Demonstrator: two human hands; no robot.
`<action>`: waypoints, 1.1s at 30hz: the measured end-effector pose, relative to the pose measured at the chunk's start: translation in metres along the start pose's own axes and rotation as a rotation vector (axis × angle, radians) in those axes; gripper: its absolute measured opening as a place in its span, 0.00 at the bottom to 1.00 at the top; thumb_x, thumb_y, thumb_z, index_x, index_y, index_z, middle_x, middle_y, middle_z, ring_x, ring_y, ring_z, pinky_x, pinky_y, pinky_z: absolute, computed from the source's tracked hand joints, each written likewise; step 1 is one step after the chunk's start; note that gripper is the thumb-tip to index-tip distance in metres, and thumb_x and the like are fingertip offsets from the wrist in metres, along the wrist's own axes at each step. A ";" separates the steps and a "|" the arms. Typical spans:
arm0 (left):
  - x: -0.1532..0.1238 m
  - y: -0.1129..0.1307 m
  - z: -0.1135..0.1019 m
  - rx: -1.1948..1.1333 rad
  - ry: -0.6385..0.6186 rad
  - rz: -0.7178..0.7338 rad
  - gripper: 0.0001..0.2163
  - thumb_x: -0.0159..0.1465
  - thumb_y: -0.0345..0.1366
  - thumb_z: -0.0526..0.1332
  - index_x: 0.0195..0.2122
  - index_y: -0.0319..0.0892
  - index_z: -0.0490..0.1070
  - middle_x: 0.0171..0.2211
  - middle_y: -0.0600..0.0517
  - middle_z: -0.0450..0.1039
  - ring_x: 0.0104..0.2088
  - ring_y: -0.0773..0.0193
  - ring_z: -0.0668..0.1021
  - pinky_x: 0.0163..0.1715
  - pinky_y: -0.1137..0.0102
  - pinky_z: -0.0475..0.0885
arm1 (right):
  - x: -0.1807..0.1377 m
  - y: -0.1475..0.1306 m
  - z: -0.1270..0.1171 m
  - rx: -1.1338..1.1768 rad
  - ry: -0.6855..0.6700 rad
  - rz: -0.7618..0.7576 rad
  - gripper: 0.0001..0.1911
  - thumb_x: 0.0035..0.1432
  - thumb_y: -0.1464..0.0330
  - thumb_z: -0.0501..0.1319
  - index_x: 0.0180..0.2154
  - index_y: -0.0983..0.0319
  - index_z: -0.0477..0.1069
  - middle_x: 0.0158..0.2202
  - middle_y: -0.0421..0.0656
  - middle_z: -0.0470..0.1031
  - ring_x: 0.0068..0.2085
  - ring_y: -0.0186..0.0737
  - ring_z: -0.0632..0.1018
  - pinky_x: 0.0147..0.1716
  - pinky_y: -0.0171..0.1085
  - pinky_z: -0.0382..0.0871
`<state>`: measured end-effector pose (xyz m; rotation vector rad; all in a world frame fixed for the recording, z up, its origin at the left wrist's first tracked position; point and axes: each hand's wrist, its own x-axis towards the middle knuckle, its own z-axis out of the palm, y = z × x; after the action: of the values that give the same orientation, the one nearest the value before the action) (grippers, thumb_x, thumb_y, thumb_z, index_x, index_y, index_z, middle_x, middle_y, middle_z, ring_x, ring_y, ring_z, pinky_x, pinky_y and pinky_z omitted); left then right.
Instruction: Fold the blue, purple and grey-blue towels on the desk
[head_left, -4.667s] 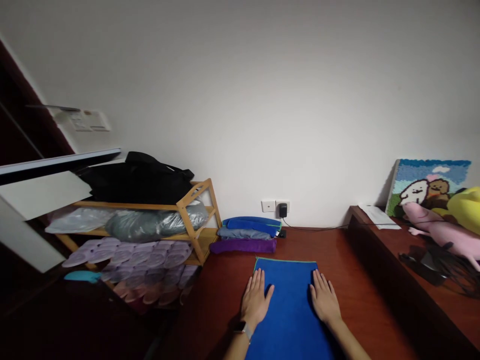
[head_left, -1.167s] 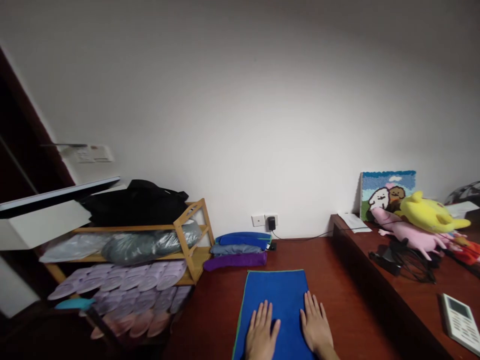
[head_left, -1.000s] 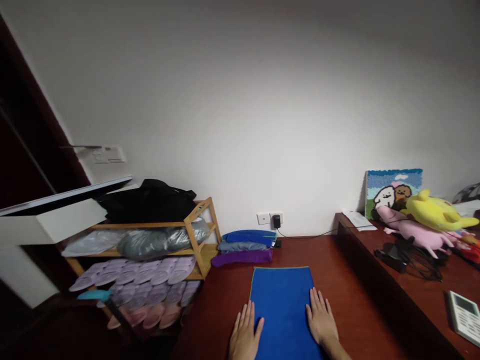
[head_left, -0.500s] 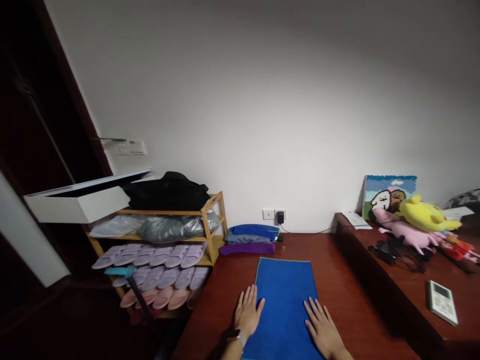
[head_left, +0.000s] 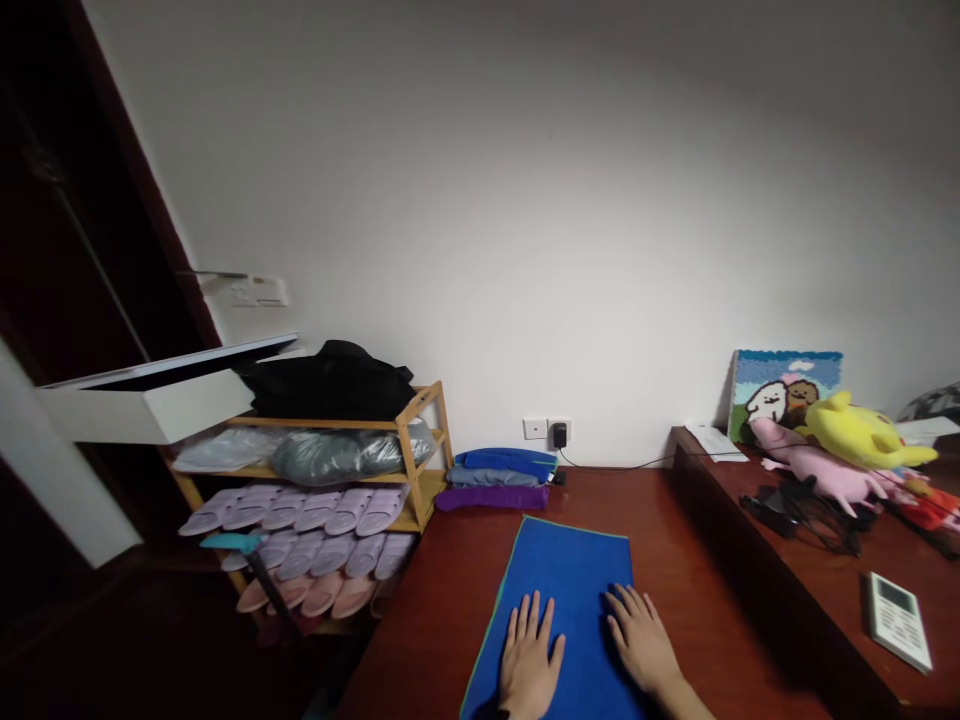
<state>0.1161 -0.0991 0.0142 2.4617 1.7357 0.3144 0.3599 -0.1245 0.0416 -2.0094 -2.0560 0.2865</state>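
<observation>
Pressure flattens the blue towel (head_left: pixel 570 555): I lay my left hand (head_left: pixel 529 660) and right hand (head_left: pixel 643 640) on it, open, grasping nothing.

No lettering, brand, number or sign can be read anywhere. The screen and keys of the white handset (head_left: pixel 898 621) on the side bench (head_left: pixel 817 575) are too small and blurred to be made out. Nothing legible is shown on the cartoon picture (head_left: pixel 784 382), the wall switch panel (head_left: pixel 251 291), the paper sheet (head_left: pixel 716 441) or the blue mat (head_left: pixel 570 570).
</observation>
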 end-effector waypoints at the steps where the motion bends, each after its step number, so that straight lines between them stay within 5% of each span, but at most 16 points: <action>1: -0.001 -0.003 0.003 -0.001 0.001 0.011 0.29 0.73 0.54 0.43 0.73 0.52 0.49 0.74 0.52 0.47 0.73 0.49 0.53 0.71 0.45 0.54 | 0.013 0.003 -0.005 0.004 -0.015 -0.023 0.31 0.71 0.52 0.40 0.67 0.52 0.63 0.72 0.40 0.58 0.73 0.46 0.56 0.72 0.51 0.44; 9: -0.008 -0.055 -0.003 0.029 0.035 0.195 0.29 0.74 0.53 0.48 0.73 0.64 0.38 0.74 0.59 0.46 0.71 0.52 0.59 0.69 0.50 0.59 | 0.108 0.006 -0.011 0.026 -0.188 -0.165 0.31 0.71 0.52 0.42 0.70 0.52 0.56 0.74 0.42 0.51 0.74 0.46 0.50 0.72 0.49 0.41; 15: 0.024 -0.094 -0.048 0.023 -0.014 0.441 0.28 0.75 0.49 0.50 0.72 0.66 0.39 0.74 0.60 0.50 0.71 0.55 0.60 0.69 0.50 0.60 | 0.085 0.010 0.026 -0.041 -0.067 -0.003 0.33 0.70 0.50 0.39 0.72 0.52 0.49 0.75 0.37 0.47 0.74 0.45 0.48 0.72 0.50 0.42; 18: 0.046 -0.081 -0.053 0.029 -0.029 0.458 0.24 0.76 0.48 0.49 0.71 0.67 0.47 0.73 0.60 0.52 0.71 0.55 0.60 0.69 0.49 0.59 | 0.048 0.016 0.047 -0.170 0.024 0.213 0.34 0.69 0.52 0.42 0.72 0.55 0.50 0.74 0.41 0.49 0.73 0.51 0.53 0.70 0.54 0.48; 21: 0.053 -0.046 -0.031 0.036 0.064 0.270 0.23 0.76 0.45 0.47 0.71 0.58 0.54 0.73 0.54 0.53 0.71 0.51 0.59 0.70 0.47 0.57 | 0.010 0.023 0.055 -0.237 0.068 0.345 0.36 0.67 0.51 0.43 0.70 0.56 0.56 0.72 0.48 0.57 0.69 0.58 0.63 0.63 0.59 0.61; 26: 0.029 0.006 0.011 -0.016 0.087 0.128 0.26 0.75 0.50 0.45 0.73 0.55 0.51 0.74 0.51 0.49 0.72 0.49 0.57 0.70 0.46 0.57 | -0.025 0.029 0.025 -0.227 0.034 0.360 0.34 0.67 0.48 0.42 0.63 0.54 0.70 0.62 0.53 0.73 0.56 0.61 0.76 0.54 0.59 0.69; 29: 0.021 0.004 0.008 -0.045 0.023 0.205 0.27 0.75 0.52 0.45 0.73 0.58 0.46 0.74 0.53 0.49 0.72 0.51 0.56 0.70 0.46 0.56 | -0.018 0.028 0.002 -0.204 0.055 0.274 0.34 0.69 0.51 0.39 0.62 0.56 0.72 0.61 0.51 0.74 0.61 0.58 0.74 0.61 0.56 0.64; 33: 0.027 -0.016 -0.016 -0.048 -0.028 0.288 0.26 0.75 0.52 0.46 0.73 0.62 0.43 0.74 0.56 0.49 0.72 0.53 0.57 0.70 0.47 0.56 | 0.003 0.026 0.003 -0.083 0.007 0.117 0.34 0.70 0.50 0.39 0.71 0.54 0.55 0.73 0.39 0.55 0.73 0.48 0.55 0.71 0.52 0.49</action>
<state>0.1067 -0.0684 0.0296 2.6650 1.3446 0.3405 0.3834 -0.1203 0.0308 -2.1809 -1.9807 0.2189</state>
